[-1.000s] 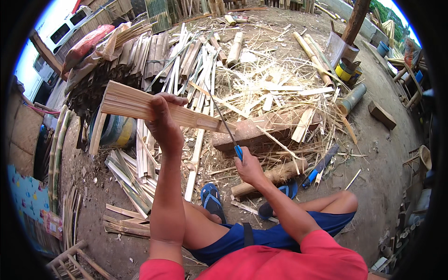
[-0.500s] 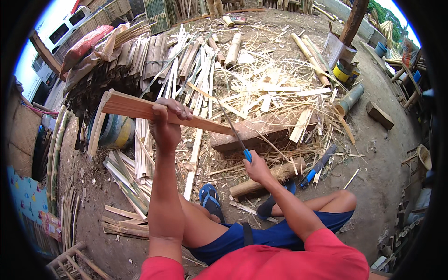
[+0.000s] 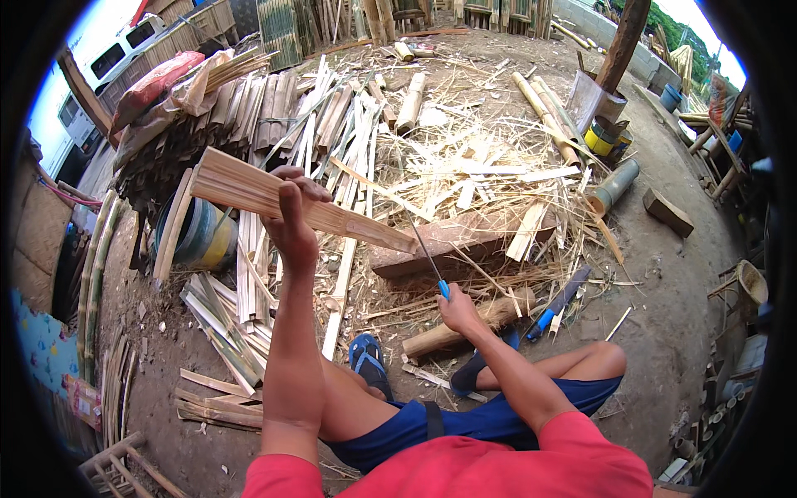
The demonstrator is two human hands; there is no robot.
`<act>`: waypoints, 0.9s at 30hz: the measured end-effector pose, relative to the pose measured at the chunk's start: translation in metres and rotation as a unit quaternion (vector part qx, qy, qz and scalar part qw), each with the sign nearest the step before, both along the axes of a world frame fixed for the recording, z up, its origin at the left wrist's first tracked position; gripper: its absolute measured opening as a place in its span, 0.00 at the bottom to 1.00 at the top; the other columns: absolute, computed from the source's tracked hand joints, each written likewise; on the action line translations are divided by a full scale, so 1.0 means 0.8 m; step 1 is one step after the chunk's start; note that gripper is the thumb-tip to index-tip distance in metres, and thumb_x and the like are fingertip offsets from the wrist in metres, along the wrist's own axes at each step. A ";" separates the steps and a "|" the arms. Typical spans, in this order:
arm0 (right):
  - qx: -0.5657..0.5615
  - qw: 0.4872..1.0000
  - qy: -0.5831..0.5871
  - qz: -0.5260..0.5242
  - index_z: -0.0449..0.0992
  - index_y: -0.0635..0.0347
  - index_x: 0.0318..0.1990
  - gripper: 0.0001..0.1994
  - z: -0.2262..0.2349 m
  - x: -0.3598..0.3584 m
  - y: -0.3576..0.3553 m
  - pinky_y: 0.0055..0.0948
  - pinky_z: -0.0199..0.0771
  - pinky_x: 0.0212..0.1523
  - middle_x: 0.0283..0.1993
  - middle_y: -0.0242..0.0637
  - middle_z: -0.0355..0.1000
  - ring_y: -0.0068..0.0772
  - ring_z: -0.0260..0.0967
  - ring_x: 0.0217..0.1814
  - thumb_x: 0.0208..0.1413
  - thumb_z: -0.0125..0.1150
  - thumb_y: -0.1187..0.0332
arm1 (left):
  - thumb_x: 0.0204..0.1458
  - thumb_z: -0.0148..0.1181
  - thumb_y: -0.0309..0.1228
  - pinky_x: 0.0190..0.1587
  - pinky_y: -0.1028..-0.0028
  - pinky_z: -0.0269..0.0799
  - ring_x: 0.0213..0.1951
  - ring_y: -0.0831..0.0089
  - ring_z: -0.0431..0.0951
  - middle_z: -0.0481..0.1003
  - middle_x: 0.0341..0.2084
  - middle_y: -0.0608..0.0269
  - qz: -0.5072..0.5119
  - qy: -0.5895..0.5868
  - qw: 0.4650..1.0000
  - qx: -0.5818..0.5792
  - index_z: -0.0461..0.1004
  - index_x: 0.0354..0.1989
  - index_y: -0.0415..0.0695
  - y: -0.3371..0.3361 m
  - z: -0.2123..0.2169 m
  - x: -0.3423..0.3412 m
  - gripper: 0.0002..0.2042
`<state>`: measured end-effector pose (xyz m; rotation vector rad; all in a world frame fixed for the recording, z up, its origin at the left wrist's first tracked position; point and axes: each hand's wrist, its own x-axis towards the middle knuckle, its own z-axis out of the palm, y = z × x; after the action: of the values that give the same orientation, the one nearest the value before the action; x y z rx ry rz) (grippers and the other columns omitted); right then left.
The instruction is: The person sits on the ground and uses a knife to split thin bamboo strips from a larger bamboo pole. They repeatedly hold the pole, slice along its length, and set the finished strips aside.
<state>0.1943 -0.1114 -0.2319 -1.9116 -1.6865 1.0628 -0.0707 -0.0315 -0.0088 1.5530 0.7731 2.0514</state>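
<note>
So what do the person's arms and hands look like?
The short, plain red cloth sleeve on the left and the matching red one on the right leave both forearms uncovered. The bare left hand and bare right hand wear no gloves, and I see no watch or bracelet.

Tilted bamboo slat (image 3: 339,219), blue-handled knife (image 3: 432,262)

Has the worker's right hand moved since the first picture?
Yes. Judged against the brown wooden block, the right hand, holding a blue-handled blade, has shifted a little to the right.
</note>
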 end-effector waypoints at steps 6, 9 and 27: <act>0.208 0.967 0.125 0.080 0.62 0.60 0.54 0.16 0.119 -0.077 -0.042 0.57 0.69 0.36 0.30 0.61 0.73 0.70 0.72 0.36 0.65 0.53 0.64 | 0.60 0.52 0.35 0.33 0.76 0.62 0.28 0.79 0.62 0.64 0.27 0.67 0.107 -0.083 0.991 0.009 0.64 0.45 0.40 -0.001 0.000 0.054 0.12; 0.130 0.985 0.087 0.070 0.63 0.62 0.52 0.15 0.130 -0.086 -0.025 0.58 0.69 0.35 0.29 0.62 0.73 0.70 0.72 0.37 0.63 0.55 0.66 | 0.59 0.52 0.34 0.30 0.77 0.59 0.25 0.81 0.59 0.62 0.25 0.69 0.118 -0.098 0.988 -0.013 0.64 0.44 0.40 -0.002 0.000 0.057 0.12; 0.022 0.997 0.073 0.027 0.67 0.61 0.45 0.14 0.039 -0.046 0.009 0.51 0.69 0.38 0.32 0.58 0.74 0.64 0.72 0.38 0.62 0.56 0.60 | 0.62 0.58 0.44 0.46 0.73 0.67 0.35 0.76 0.72 0.71 0.33 0.65 -0.078 -0.005 0.996 -0.031 0.63 0.56 0.40 0.012 0.009 0.005 0.24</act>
<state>0.1575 -0.1043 -0.2004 -1.7262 -1.6739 1.1469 -0.0667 -0.0215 -0.0017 1.5193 0.6823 1.9043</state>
